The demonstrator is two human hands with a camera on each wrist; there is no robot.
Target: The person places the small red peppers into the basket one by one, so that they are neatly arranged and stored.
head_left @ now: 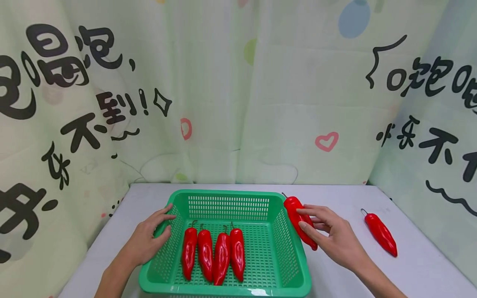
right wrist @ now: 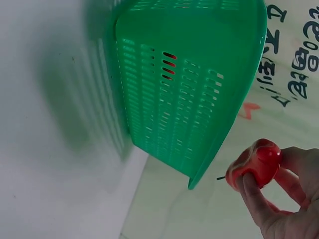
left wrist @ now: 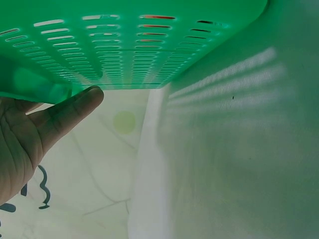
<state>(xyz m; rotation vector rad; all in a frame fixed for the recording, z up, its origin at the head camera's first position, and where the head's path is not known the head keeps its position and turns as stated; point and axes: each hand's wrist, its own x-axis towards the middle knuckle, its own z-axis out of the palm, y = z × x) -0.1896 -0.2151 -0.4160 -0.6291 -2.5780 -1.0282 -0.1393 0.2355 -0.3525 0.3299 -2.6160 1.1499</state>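
A green plastic basket [head_left: 261,242] stands on the table, with several red chili peppers [head_left: 222,256] lying side by side on its floor, stems toward the back. My right hand [head_left: 333,236] pinches another red pepper [head_left: 298,221] between thumb and fingers, up over the basket's right rim. In the right wrist view this pepper [right wrist: 256,162] appears beside the basket's upper edge, its dark stem pointing away from the fingers. At the basket's left rim, my left hand [head_left: 147,238] rests with its fingers spread and fairly straight. The left wrist view shows one extended finger [left wrist: 75,112] along the basket's edge.
One more red pepper [head_left: 381,234] lies on the white table [head_left: 346,198], right of the right hand. A pale curtain [head_left: 223,103] with black writing and coloured shapes hangs behind the table and along both sides.
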